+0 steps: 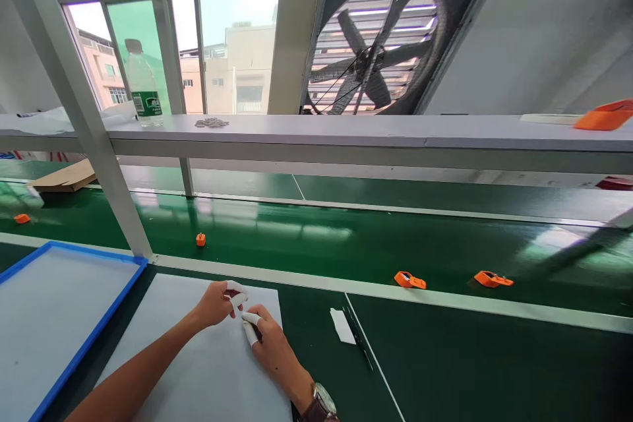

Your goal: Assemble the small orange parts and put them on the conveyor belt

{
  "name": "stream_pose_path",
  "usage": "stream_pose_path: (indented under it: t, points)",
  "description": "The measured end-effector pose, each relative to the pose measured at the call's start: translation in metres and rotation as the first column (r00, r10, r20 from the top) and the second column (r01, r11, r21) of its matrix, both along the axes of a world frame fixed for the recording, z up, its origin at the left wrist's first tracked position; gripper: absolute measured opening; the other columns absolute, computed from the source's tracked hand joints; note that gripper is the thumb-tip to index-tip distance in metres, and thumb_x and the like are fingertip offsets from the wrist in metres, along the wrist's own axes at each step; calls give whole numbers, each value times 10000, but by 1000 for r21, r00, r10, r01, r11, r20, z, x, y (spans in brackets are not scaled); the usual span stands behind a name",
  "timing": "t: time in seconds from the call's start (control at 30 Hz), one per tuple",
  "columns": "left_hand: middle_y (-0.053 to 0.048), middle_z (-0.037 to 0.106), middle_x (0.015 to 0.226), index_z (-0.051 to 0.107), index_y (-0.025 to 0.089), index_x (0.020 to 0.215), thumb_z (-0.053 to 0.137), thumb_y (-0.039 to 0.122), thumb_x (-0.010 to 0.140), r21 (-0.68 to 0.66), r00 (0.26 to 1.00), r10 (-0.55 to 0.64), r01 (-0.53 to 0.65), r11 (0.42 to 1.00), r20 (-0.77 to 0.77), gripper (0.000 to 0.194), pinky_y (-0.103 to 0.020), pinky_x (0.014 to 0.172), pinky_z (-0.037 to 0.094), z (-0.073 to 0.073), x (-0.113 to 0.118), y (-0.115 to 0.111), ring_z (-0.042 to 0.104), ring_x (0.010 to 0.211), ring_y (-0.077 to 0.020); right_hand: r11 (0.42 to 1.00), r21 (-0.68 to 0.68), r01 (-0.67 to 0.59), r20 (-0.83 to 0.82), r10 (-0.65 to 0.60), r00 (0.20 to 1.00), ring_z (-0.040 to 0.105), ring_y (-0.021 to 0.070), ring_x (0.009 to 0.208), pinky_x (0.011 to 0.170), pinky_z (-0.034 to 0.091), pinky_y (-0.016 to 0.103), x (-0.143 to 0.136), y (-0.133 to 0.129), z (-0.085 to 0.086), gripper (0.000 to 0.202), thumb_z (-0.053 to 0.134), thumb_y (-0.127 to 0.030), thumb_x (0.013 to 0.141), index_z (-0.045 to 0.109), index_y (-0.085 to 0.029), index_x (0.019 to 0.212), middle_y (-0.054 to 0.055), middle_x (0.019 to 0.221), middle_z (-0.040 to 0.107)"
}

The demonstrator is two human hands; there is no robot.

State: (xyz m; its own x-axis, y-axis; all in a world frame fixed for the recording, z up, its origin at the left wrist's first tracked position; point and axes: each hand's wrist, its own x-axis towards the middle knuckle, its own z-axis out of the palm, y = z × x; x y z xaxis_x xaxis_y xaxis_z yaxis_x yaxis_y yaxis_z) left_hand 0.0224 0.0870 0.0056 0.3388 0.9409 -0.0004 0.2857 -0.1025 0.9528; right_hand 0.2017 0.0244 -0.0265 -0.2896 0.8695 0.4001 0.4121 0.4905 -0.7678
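Observation:
Over a large white sheet on the dark green table, my left hand and my right hand are close together. White coverings wrap the thumb and index finger of each. The fingers of both hands are bent inward as in a pinch; anything between them is too small to make out. A watch is on my right wrist. To the right of the sheet lie a small white piece and a thin black tool.
A blue-framed white panel lies at the left. Several orange parts rest on the green belt beyond a pale rail. A slanted metal post rises at left. Above runs a shelf with a bottle.

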Motion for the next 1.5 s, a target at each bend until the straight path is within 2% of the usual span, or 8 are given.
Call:
stream_pose_path:
  t: [0.17,0.37,0.5,0.8,0.97,1.13,1.3,1.5]
  points:
    - [12,626,560,672,150,677,694,382,725,-121,997,-21,30,992,80,237,-206,417,403,-17,6,0,501,414,-89,998,-62,-2,12,3,1000,644,198,787,693,554,325,0,1,5,189,534,-171,900,713,-209,945,90,1032,661]
    - [21,592,523,598,162,573,711,388,724,-162,987,-2,28,986,159,295,-209,457,402,-24,0,2,505,445,-91,972,-234,-21,-31,14,999,577,142,656,607,490,272,6,20,9,57,637,-170,795,669,-202,759,29,896,671]
    - [23,580,515,597,161,546,697,351,729,-180,979,-7,44,983,203,282,-211,443,379,-24,0,0,495,437,-91,952,-305,20,-66,-42,997,535,133,581,533,440,248,4,29,6,101,637,-217,807,635,-197,708,0,723,634]
    - [-13,641,638,635,144,612,754,311,708,-235,952,50,24,972,303,227,-242,511,465,-24,3,-1,567,521,-117,981,-188,-42,1,43,999,480,128,575,527,417,261,2,19,-4,225,646,-341,897,535,-225,739,22,849,639]
    - [-15,652,669,718,129,823,749,335,745,-255,943,70,17,967,325,223,-238,525,477,-21,2,-1,579,554,-124,994,-109,-18,25,21,999,442,109,530,502,407,254,4,20,-17,246,525,-387,978,520,-228,790,27,884,637]
    - [-13,647,664,719,130,973,693,384,830,-264,927,20,86,961,374,292,-250,551,492,-23,1,1,587,573,-129,998,2,-68,132,67,989,583,130,629,582,495,245,7,18,-18,135,450,-242,998,557,-228,917,52,986,658]
    - [-28,641,678,718,118,820,752,340,777,-257,914,0,115,960,406,228,-241,564,487,-20,0,3,597,610,-134,987,125,-100,170,78,982,701,190,890,725,573,268,8,19,-16,298,409,-111,956,583,-232,1166,89,1135,673]
    - [-19,646,623,663,125,668,699,256,758,-260,924,11,96,961,382,163,-234,535,469,-19,-1,3,570,542,-116,989,87,-119,151,105,983,702,184,943,794,581,267,7,21,-13,346,423,-70,932,590,-240,1183,71,1120,685]
